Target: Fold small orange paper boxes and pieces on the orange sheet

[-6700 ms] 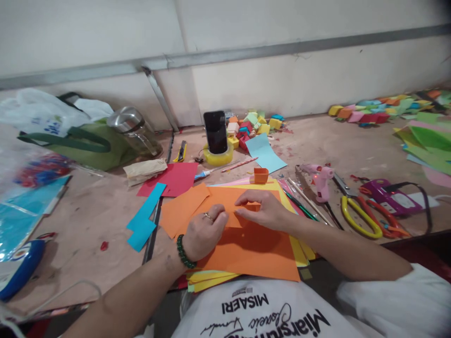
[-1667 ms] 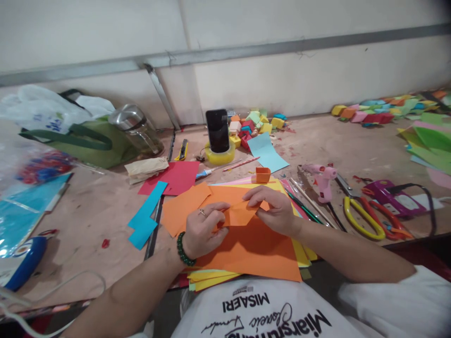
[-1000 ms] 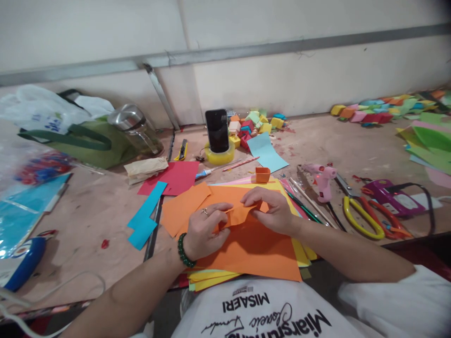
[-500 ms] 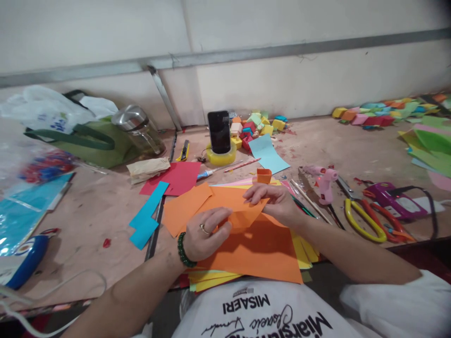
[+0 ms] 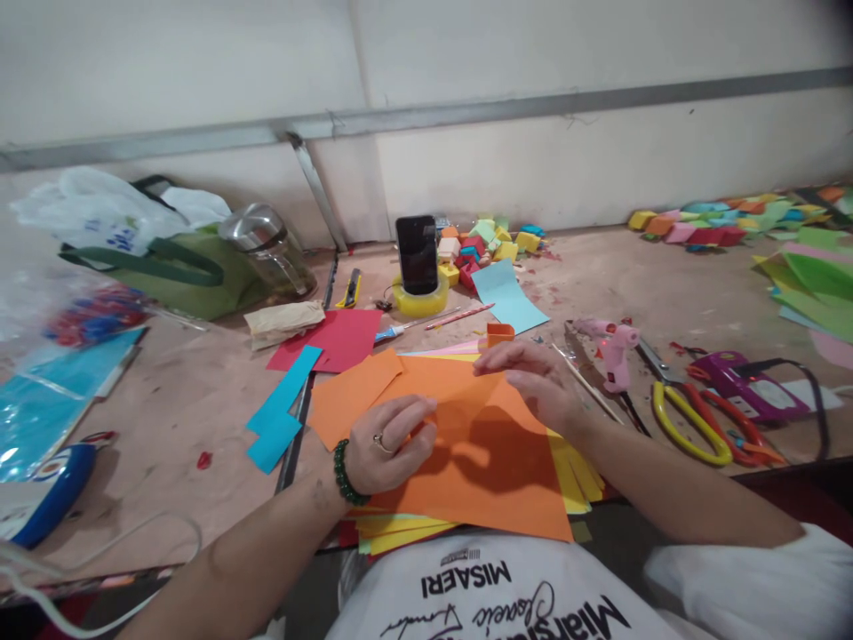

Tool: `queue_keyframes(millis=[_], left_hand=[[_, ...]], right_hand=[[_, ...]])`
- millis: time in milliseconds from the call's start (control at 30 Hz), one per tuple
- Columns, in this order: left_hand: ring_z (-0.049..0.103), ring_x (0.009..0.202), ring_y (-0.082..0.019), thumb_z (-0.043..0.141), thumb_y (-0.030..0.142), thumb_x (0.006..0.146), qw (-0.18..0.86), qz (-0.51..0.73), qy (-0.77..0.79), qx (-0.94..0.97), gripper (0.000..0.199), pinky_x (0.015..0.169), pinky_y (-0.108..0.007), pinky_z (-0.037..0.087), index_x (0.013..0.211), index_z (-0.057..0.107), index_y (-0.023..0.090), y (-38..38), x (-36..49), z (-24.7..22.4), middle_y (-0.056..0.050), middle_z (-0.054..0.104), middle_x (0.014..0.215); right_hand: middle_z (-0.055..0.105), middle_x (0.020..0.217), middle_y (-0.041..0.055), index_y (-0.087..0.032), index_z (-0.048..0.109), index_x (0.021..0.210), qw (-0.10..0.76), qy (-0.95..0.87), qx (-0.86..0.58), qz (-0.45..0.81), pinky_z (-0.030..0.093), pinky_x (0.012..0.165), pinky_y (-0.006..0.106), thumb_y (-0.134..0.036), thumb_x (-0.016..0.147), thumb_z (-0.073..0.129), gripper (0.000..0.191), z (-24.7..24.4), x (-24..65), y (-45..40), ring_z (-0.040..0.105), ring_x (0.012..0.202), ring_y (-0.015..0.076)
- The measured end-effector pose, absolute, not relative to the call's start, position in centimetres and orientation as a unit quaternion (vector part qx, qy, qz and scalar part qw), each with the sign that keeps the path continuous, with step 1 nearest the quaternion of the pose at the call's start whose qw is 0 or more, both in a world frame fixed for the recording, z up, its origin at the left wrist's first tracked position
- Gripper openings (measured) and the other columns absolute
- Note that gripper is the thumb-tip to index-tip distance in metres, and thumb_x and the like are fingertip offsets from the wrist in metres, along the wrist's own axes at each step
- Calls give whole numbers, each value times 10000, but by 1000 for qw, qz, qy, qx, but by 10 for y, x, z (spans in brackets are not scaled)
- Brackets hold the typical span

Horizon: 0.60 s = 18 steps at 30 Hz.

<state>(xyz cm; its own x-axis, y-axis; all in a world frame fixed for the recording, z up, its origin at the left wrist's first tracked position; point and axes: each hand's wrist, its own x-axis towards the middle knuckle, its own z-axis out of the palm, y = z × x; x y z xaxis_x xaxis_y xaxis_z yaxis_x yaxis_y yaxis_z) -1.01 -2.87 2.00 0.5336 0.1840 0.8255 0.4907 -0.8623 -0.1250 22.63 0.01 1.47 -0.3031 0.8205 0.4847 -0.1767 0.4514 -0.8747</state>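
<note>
And here we are over the orange sheet (image 5: 493, 484), spread on the bench (image 5: 193, 400) right in front of the person, with yellow sheets (image 5: 400, 532) peeking out beneath it. Two hands in play! The right hand (image 5: 533, 378) hangs above the sheet's far right part, thumb parted from the fingers, nothing visible in its grip. The left hand (image 5: 390, 444) sits over the sheet's left side, fingers curled toward the thumb; whether a slip of paper is pinched there, orange against orange, I can't tell.

The step looks like handling paper by fingertip, caught between grips. The next move, I'd judge, calls for a light pinch on a paper edge, the left steadying so nothing creases crooked.

Now the count! One small orange paper box (image 5: 500, 334) just beyond the sheet; two blue strips (image 5: 285, 391) to the left; one red sheet (image 5: 346, 336), one light-blue sheet (image 5: 513, 298). One smartphone (image 5: 418, 255) stands at one tape roll (image 5: 421, 300). One utility knife (image 5: 350, 289), one pink glue gun (image 5: 617, 351). Paper blocks (image 5: 506, 251) crowd the back, too jumbled to number, and those yellow layers defy counting too.
</note>
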Motion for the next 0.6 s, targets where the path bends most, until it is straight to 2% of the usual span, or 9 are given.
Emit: queue_keyframes(millis=[100,167,267,333,400,533,600], left_hand=[[675,825,-160,577,54,821,194,-437,-190,-858,122,699,-269,594,816,565,175,-29,-10,18,-49,679,921],[671,830,-169,594,45,803,207,-437,-177,-857,121,699,-273,590,811,569,163,-30,-10,18,-52,677,918],[658,835,-170,596,35,791,208,-440,-167,-858,120,700,-272,577,808,584,153,-30,-9,19,-65,667,932],[646,836,-170,575,36,799,205,-439,-163,-859,123,694,-273,570,790,585,158,-30,-9,22,-65,658,932],[632,820,-166,544,34,810,207,-438,-159,-860,143,673,-268,562,761,577,163,-29,-11,23,-58,644,906],[594,743,-148,539,27,795,198,-437,-148,-865,171,608,-252,537,733,565,184,-29,-19,21,-30,624,841],[584,713,-141,562,32,776,139,-415,-182,-881,188,599,-250,535,746,565,218,-30,-24,18,-1,622,804]], right_hand=[[664,1103,74,-232,608,1142,490,-683,-244,484,557,878,359,-468,818,678,407,20,224,-4,668,986,197],[655,1125,93,-215,592,1158,452,-708,-262,476,556,892,376,-476,738,754,520,21,222,-7,669,993,212],[689,1026,90,-187,611,1077,427,-734,-290,442,573,868,354,-371,763,757,392,21,219,-9,689,934,191],[702,961,78,-181,612,1033,441,-745,-290,409,590,816,311,-300,816,708,265,20,218,-11,699,881,164],[707,924,71,-178,607,1017,461,-763,-275,359,595,773,281,-267,835,685,217,20,217,-12,699,847,150],[703,913,86,-158,586,1067,478,-828,-201,217,584,781,284,-229,832,678,262,24,217,-15,675,859,153],[690,944,109,-140,565,1116,473,-851,-156,167,583,781,299,-248,825,682,331,25,218,-16,660,888,167]])
